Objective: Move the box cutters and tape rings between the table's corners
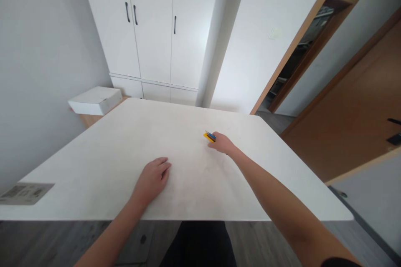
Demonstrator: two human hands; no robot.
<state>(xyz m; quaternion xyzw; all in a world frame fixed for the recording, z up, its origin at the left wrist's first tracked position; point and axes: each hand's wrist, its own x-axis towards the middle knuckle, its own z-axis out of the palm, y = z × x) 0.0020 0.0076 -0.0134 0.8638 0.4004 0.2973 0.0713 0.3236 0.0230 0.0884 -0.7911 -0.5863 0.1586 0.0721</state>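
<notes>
My right hand (222, 143) reaches out over the middle of the white table (103, 154) and is closed on a small yellow and blue object (209, 136), which pokes out past the fingers at table level. What the object is cannot be made out. My left hand (153, 178) lies palm down on the tabletop nearer to me, fingers loosely together, holding nothing.
A white box (95, 100) sits on a low wooden surface beyond the table's far left corner. A printed sheet (25, 192) lies at the table's near left edge. White cupboards (150, 29) stand behind, and an open doorway (300, 54) is at the right.
</notes>
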